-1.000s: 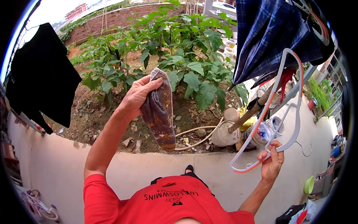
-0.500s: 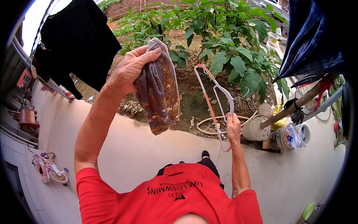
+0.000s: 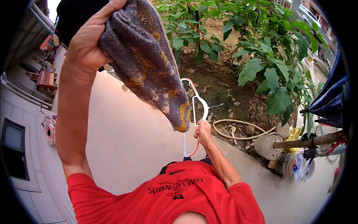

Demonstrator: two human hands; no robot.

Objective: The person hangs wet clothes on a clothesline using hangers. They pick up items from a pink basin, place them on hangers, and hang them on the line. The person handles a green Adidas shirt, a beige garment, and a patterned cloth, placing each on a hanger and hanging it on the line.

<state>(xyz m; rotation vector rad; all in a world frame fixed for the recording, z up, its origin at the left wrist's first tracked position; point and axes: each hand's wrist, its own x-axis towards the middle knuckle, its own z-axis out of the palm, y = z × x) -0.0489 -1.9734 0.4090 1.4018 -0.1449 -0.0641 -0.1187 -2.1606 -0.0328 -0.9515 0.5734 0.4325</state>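
Note:
My left hand is raised at the upper left, closed on the top of a purple-brown towel with yellow patches and a pale edge. The towel looks folded and hangs down at a slant. Lower and to the right, my right hand grips a white plastic clothes hanger with orange strips, near its hook end. The towel's lower tip covers part of the hanger; I cannot tell whether they touch.
Dark cloth hangs behind my left hand. Leafy plants grow in the soil ahead, with a beige hose at its edge. To the right are a white bucket, a wooden pole and a dark blue umbrella.
My left hand has lifted the towel up and closer to me. My right hand has brought the hanger left, so the towel now overlaps it. The view has turned left.

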